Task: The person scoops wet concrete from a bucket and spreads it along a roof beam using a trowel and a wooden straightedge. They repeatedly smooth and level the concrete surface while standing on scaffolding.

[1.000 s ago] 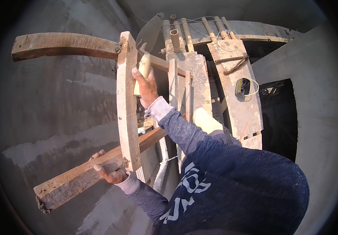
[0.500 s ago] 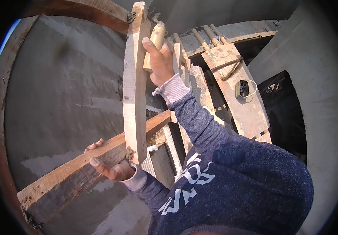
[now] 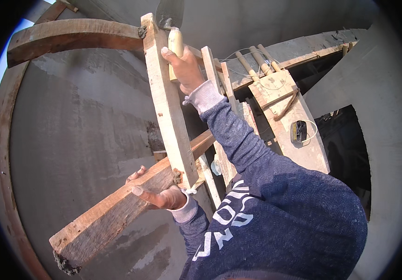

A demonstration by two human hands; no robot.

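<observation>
My left hand point(image 3: 170, 198) grips a long timber beam point(image 3: 112, 205) from below, its thumb on the near face and fingertips showing over the far edge. Mortar clings to the beam's near end. In my right hand point(image 3: 189, 72) is a trowel point(image 3: 176, 44), held by its pale wooden handle; its grey blade points up and away past the top of the wood. A pale upright plank point(image 3: 167, 102) stands just left of that hand, its lower end meeting the beam. Whether the right fingers also touch this plank is hidden.
A curved timber point(image 3: 79, 35) runs left from the plank's top. Grey plastered wall point(image 3: 79, 116) fills the left side. To the right lies a scaffold board point(image 3: 285, 112) with a dark handled container point(image 3: 299, 132) on it; poles point(image 3: 259, 58) stick out beyond, near a dark wall opening point(image 3: 345, 149).
The beam and left hand appear farther right, while the plank leans more and its top shows farther left. The view has shifted, revealing more trowel blade. Both hands keep their holds.
</observation>
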